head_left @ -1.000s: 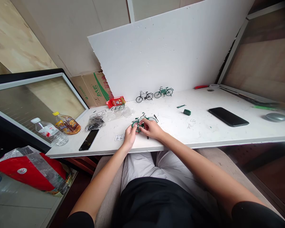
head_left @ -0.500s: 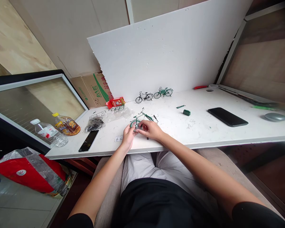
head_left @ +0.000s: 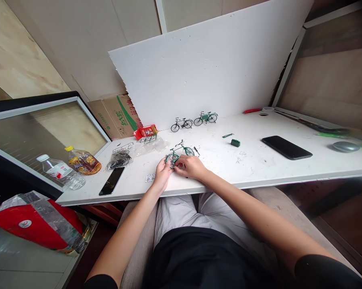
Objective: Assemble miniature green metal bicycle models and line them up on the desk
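Observation:
Between my hands, near the front edge of the white table, is a small green model bicycle. My left hand grips it by the wheel at its left end. The fingers of my right hand are pinched at the lower right side of that same wheel; any small part between them is hidden. The bicycle's handlebar and other wheel point away from me to the upper right. A small dark strip lies just beyond that wheel. A printed paper slip lies left of my left hand.
Two finished-looking model bicycles, black and green, stand at the back. A green block, a green strip and a phone lie right. Left are another phone, bagged parts, a red box and two bottles.
My right hand has shifted slightly down at the wheel, and more of the bicycle's far wheel shows. My left hand keeps its grip. The whole view has shifted a little.

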`<act>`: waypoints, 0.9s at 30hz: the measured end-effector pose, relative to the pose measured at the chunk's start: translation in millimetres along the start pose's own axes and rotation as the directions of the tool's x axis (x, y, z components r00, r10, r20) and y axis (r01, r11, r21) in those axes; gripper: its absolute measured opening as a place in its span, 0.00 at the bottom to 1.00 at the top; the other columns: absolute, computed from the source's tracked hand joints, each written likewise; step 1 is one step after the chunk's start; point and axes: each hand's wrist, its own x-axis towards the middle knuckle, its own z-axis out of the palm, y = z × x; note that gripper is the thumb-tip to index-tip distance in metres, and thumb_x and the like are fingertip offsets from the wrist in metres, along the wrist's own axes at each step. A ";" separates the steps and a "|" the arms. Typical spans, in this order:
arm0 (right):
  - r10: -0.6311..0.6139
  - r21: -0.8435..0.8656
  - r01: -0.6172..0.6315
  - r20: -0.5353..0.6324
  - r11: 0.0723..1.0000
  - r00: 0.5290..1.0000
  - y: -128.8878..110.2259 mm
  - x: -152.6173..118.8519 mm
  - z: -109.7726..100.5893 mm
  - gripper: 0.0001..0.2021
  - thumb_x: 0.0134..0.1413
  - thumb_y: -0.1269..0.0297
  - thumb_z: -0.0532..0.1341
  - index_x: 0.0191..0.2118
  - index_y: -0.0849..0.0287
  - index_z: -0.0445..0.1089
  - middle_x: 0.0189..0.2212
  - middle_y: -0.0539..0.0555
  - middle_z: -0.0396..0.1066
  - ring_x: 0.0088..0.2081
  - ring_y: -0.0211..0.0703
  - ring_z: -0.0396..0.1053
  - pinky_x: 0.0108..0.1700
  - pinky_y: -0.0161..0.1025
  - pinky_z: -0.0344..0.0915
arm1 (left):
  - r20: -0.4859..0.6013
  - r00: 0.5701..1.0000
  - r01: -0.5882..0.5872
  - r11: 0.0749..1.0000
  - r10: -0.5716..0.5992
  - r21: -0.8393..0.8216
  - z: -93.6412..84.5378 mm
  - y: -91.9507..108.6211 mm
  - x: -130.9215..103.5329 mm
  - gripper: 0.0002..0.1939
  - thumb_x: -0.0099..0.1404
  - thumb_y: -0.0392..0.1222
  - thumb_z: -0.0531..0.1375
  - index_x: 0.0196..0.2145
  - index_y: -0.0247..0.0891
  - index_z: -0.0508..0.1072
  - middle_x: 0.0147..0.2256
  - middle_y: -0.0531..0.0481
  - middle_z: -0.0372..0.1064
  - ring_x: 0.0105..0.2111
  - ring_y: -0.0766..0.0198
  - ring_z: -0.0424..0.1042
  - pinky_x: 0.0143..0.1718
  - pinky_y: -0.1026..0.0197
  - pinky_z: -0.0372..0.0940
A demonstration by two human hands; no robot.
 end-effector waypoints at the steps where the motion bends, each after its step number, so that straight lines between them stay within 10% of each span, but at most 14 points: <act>1: -0.014 -0.020 0.015 0.003 1.000 1.000 -0.4 -0.6 -0.4 0.08 0.62 0.59 0.67 0.39 0.59 0.79 0.36 0.55 0.79 0.35 0.43 0.72 0.36 0.37 0.56 | -0.007 1.000 -0.001 1.000 0.001 0.007 -0.6 -0.5 0.3 0.25 0.63 0.48 0.72 0.54 0.38 0.75 0.59 0.36 0.73 0.60 0.45 0.72 0.62 0.43 0.66; 27: -0.006 -0.075 -0.005 -0.147 0.997 0.989 1.6 1.7 5.0 0.06 0.58 0.71 0.63 0.30 0.57 0.68 0.30 0.52 0.72 0.30 0.40 0.63 0.33 0.36 0.51 | -0.153 0.982 -0.082 0.982 0.108 0.172 2.8 0.0 -4.9 0.22 0.61 0.57 0.73 0.39 0.34 0.79 0.40 0.43 0.79 0.41 0.58 0.76 0.47 0.57 0.68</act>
